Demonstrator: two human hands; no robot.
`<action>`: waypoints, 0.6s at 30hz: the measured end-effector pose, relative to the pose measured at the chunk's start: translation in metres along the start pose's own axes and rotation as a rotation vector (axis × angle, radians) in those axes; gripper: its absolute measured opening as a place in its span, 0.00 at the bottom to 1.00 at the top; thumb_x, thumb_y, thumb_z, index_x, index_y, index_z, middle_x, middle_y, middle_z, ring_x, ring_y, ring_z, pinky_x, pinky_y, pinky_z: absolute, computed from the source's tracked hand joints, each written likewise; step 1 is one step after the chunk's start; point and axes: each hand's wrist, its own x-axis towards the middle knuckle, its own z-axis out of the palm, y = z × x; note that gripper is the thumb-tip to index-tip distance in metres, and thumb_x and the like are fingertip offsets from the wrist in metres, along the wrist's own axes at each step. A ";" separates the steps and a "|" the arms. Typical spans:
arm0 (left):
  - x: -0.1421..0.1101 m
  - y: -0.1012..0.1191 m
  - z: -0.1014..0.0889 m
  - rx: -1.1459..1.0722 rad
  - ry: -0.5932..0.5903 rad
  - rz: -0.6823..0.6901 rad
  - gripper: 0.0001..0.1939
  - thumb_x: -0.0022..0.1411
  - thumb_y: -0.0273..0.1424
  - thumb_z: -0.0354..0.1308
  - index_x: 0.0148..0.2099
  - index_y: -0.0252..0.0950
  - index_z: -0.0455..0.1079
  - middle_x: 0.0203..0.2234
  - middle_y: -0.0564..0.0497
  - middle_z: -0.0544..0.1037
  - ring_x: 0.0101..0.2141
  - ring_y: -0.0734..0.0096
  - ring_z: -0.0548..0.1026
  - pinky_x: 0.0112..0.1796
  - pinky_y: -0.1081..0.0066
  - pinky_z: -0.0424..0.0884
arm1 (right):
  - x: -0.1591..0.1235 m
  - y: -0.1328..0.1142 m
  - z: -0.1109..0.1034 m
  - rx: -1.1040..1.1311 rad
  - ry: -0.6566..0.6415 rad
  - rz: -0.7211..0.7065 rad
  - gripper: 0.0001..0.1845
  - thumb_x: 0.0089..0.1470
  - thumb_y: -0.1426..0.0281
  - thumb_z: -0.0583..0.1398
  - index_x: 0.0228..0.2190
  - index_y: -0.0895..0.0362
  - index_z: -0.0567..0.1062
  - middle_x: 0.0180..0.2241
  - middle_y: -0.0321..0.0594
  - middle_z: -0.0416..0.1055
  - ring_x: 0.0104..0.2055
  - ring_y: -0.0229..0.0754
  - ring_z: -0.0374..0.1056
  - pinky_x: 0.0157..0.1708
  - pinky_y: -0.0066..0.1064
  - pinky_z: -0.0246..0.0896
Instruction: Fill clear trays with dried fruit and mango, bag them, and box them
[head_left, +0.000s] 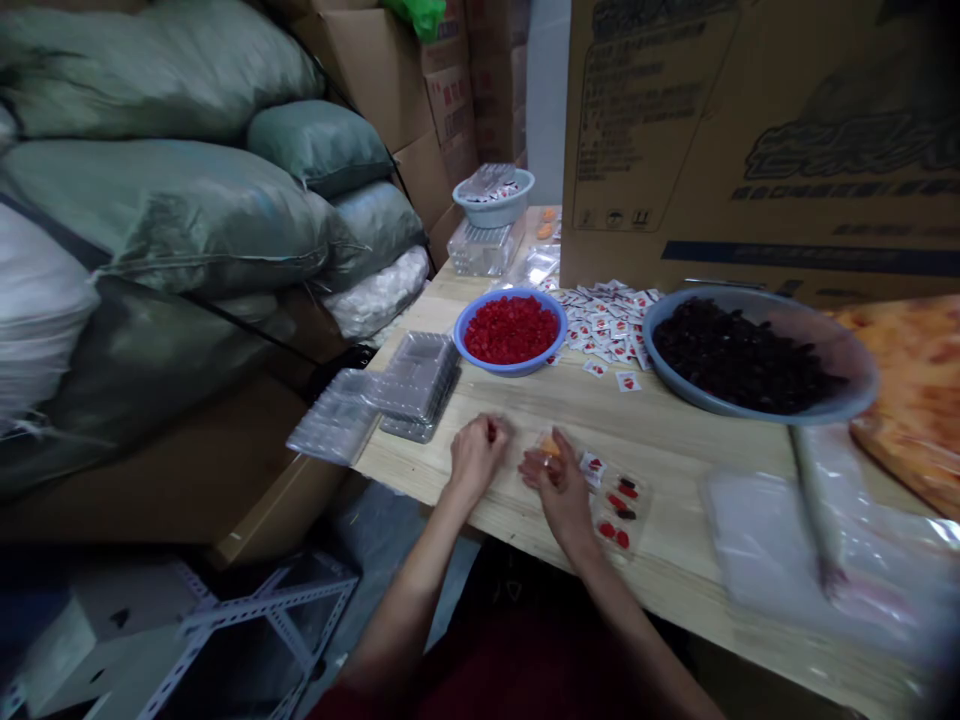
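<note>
My left hand (478, 452) is closed just above the table, left of the clear plastic tray (637, 500). Whatever lies between its fingers is too small to make out. Reaching over the tray's left end, my right hand (568, 495) has its fingers stretched out and apart. An orange-coloured piece (551, 445) shows by these fingers, partly covered. Beside them is a small white sachet (593, 468) with a red mark. Farther right in the tray are dark pieces (626, 514) and red pieces (614, 535), in several compartments.
A blue bowl of red pieces (511, 332) stands behind my hands, near scattered sachets (611, 318). To its right is a bowl of dark pieces (739, 355). Stacked clear trays (416, 380) overhang the left edge. A large carton (675, 140) borders the back; plastic bags (780, 540) lie right.
</note>
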 end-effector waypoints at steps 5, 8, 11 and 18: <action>0.030 -0.011 0.000 0.157 -0.077 -0.074 0.07 0.61 0.30 0.56 0.35 0.35 0.74 0.33 0.39 0.80 0.38 0.55 0.77 0.37 0.64 0.66 | -0.003 -0.037 -0.041 -0.230 0.091 -0.207 0.36 0.56 0.60 0.62 0.63 0.55 0.62 0.44 0.47 0.77 0.39 0.46 0.77 0.43 0.45 0.73; 0.029 0.003 -0.003 -0.012 -0.056 -0.019 0.11 0.65 0.36 0.55 0.42 0.34 0.75 0.38 0.39 0.80 0.41 0.56 0.77 0.39 0.64 0.68 | -0.014 -0.063 -0.059 -0.395 0.138 -0.339 0.26 0.61 0.62 0.58 0.59 0.54 0.68 0.47 0.47 0.77 0.43 0.48 0.76 0.45 0.45 0.73; 0.010 0.030 -0.017 -0.621 -0.189 -0.036 0.25 0.68 0.49 0.48 0.57 0.36 0.67 0.43 0.41 0.78 0.37 0.62 0.79 0.33 0.68 0.71 | -0.035 -0.082 -0.065 -0.632 0.091 -0.571 0.21 0.63 0.67 0.57 0.56 0.49 0.73 0.52 0.43 0.75 0.52 0.49 0.73 0.53 0.46 0.68; -0.030 0.054 -0.047 -1.177 -0.601 -0.102 0.35 0.56 0.37 0.68 0.62 0.40 0.59 0.53 0.38 0.75 0.37 0.63 0.81 0.37 0.67 0.75 | -0.087 -0.090 -0.069 -0.708 -0.237 -0.612 0.25 0.56 0.70 0.65 0.54 0.39 0.74 0.57 0.34 0.71 0.64 0.55 0.61 0.67 0.59 0.40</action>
